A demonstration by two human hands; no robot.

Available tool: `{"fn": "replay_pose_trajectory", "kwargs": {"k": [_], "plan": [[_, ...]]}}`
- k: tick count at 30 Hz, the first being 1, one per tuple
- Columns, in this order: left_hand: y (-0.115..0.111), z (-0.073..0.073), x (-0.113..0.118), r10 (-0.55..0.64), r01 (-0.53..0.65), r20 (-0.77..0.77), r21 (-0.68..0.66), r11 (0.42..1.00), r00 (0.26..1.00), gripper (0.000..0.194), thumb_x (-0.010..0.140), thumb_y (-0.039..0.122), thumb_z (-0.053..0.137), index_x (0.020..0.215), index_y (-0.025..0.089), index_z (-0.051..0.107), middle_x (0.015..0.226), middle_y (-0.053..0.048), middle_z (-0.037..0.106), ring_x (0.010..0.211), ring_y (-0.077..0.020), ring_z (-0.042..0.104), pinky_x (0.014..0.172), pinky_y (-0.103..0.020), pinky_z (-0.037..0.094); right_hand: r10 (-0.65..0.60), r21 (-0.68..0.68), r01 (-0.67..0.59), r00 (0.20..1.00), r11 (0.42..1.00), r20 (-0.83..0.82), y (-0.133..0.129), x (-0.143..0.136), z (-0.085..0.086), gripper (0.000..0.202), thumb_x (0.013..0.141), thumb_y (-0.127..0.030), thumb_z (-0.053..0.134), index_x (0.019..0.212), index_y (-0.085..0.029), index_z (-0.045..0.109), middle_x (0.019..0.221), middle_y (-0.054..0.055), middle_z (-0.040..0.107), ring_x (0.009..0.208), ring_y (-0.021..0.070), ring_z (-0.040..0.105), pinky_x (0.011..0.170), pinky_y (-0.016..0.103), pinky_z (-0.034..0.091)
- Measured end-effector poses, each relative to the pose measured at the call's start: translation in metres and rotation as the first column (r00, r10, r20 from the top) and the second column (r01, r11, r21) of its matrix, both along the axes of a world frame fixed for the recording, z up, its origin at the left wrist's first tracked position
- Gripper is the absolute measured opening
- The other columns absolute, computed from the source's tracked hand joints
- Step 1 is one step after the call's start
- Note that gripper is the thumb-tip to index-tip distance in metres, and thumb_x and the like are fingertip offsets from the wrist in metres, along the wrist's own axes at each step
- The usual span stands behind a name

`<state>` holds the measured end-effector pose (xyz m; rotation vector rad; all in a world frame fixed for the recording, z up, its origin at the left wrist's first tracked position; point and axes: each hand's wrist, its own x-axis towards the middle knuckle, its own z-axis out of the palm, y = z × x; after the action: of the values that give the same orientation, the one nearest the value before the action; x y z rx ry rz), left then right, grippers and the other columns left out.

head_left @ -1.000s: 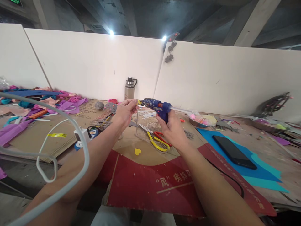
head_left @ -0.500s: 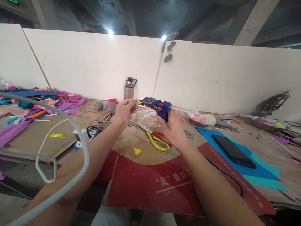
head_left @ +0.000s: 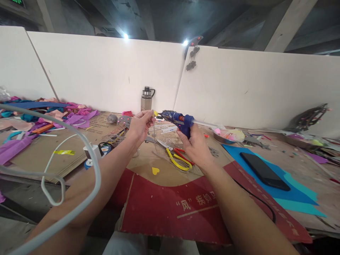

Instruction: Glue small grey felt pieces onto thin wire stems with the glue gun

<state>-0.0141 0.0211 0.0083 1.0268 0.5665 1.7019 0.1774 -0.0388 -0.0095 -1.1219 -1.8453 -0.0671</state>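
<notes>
My right hand [head_left: 195, 141] is wrapped round the handle of a blue glue gun [head_left: 183, 123], a clear glue stick [head_left: 204, 123] jutting from its back. The nozzle points left at a small yellow piece [head_left: 155, 113], pinched in my left hand [head_left: 142, 127]; whether they touch I cannot tell. A thin cord [head_left: 154, 132] hangs down from the yellow piece. Below lie yellow-handled scissors [head_left: 179, 163], a red-handled tool [head_left: 182, 153] partly behind them, and a yellow heart cutout [head_left: 155, 171] on the cardboard [head_left: 164, 180].
A pale cable [head_left: 97, 177] loops across the near left. Fabric scraps [head_left: 66, 113] pile up at far left. A bottle [head_left: 146, 101] stands by the white partition [head_left: 106, 71]. A phone [head_left: 262, 170] rests on blue sheets [head_left: 297, 191] at right, near a dish [head_left: 225, 138].
The glue gun's nozzle sits slightly farther right of the yellow piece, with a small gap showing more. Both hands keep nearly the same place and grip.
</notes>
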Motion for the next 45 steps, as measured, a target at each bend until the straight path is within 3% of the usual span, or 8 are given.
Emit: {"fn": "replay_pose_trajectory", "kwargs": {"k": [37, 41, 45], "plan": [[0.000, 0.001, -0.001, -0.003, 0.003, 0.009, 0.002, 1.000, 1.000, 0.012, 0.065, 0.019, 0.074, 0.067, 0.012, 0.063, 0.057, 0.001, 0.057, 0.052, -0.0055, 0.053, 0.044, -0.016, 0.034, -0.009, -0.007, 0.009, 1.000, 1.000, 0.009, 0.002, 0.001, -0.003, 0.033, 0.090, -0.038, 0.044, 0.115, -0.017, 0.049, 0.096, 0.015, 0.065, 0.084, 0.0286, 0.059, 0.073, 0.042, 0.046], [-0.002, 0.001, 0.001, -0.005, 0.005, -0.028, 0.002, 1.000, 1.000, 0.015, 0.063, 0.022, 0.076, 0.067, 0.013, 0.064, 0.056, 0.001, 0.057, 0.051, -0.0059, 0.053, 0.044, -0.017, 0.034, 0.029, -0.015, -0.030, 0.996, 0.999, -0.090, 0.002, 0.000, -0.002, 0.029, 0.089, -0.036, 0.047, 0.111, -0.018, 0.050, 0.098, 0.014, 0.064, 0.088, 0.0271, 0.058, 0.078, 0.044, 0.046], [-0.004, 0.000, 0.003, 0.047, -0.046, -0.103, 0.006, 0.999, 0.994, 0.018, 0.062, 0.025, 0.077, 0.067, 0.014, 0.064, 0.056, 0.001, 0.058, 0.051, -0.0068, 0.053, 0.045, -0.018, 0.035, 0.192, -0.053, -0.230, 0.901, 0.972, -0.390, 0.011, 0.002, -0.003, 0.023, 0.085, -0.032, 0.052, 0.106, -0.023, 0.049, 0.095, 0.006, 0.063, 0.074, 0.0176, 0.057, 0.069, 0.035, 0.048]]}}
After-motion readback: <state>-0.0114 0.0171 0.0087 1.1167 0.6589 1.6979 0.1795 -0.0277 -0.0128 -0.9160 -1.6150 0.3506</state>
